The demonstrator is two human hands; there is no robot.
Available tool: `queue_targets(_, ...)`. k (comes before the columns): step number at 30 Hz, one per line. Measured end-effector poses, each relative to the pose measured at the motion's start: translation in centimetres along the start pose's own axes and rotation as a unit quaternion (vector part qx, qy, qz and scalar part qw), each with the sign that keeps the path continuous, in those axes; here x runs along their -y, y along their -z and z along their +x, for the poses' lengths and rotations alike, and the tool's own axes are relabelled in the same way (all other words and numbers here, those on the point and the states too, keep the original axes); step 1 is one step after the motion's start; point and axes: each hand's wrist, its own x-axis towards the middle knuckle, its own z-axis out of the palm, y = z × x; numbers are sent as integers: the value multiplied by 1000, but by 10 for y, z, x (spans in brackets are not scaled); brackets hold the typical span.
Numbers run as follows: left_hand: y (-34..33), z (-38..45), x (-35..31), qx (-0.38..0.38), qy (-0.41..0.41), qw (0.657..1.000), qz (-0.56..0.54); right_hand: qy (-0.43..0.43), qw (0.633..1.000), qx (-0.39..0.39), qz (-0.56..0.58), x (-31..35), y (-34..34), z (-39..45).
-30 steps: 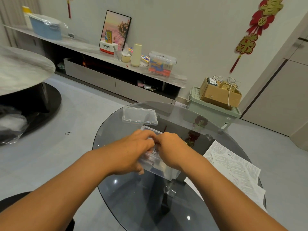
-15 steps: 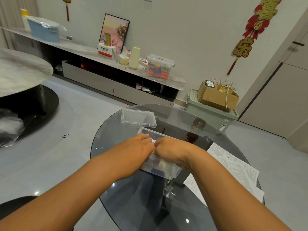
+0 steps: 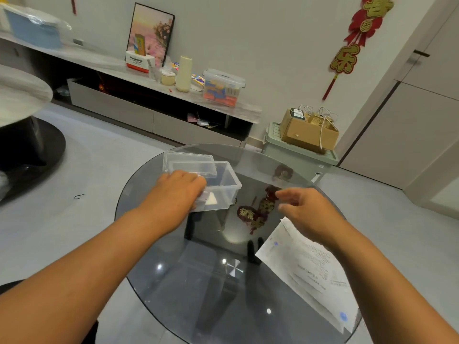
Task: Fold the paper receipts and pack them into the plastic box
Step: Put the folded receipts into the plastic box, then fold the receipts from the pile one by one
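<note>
A clear plastic box (image 3: 223,187) stands on the far left part of the round glass table (image 3: 173,281), with a folded white receipt (image 3: 211,199) showing through its wall. My left hand (image 3: 178,192) grips the box's near left side, fingers curled over the rim. The box's clear lid (image 3: 188,160) lies just behind it. My right hand (image 3: 303,207) hovers to the right of the box with loose fingers and holds nothing. Flat printed receipts (image 3: 305,269) lie on the table's right side, below that hand.
Past the table's far edge stands a green storage bin (image 3: 298,155) with a cardboard box (image 3: 308,132) on it. A long low cabinet (image 3: 149,112) runs along the wall. A second round table (image 3: 22,95) is at the left.
My right hand has left the box and moved right, above the flat receipts. My left hand stays on the box, which has shifted away toward the lid. The head camera has tilted down.
</note>
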Motion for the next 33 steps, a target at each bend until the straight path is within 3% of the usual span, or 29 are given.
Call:
queue_targets(4,-8,3,1,-10,11,998,58,-105,983,107,-109,-59,16,-17)
queue_targets(8,-2,3,-35,-47,-48,998,18,-77,953,231,-182,-77,11,-42)
queue_targets(11,-5,-3,-74,-24,-149,984,-98,-40,957,196,-212,-76,-3,-46)
queue_targets(15,-18,-5,-99,56,-164,969,-176,44,953,80,-290,-87,-19,-44)
queue_targets(19,-24,-4,-105,111,-109,964,-217,38,978,22,-204,-101,-17,-45)
queue_targets(22,-29,-3,-105,145,-101,953,-246,49,996,4,-69,-107,-17,-52)
queue_targets(25,-35,-1,-106,155,-128,948,-248,71,994,71,32,-96,-21,-66)
queue_targets(28,-40,0,-107,147,-158,946,-242,84,986,139,38,-87,-26,-72)
queue_targets(33,-44,-5,-107,142,-160,947,-238,71,979,161,102,-96,-27,-63)
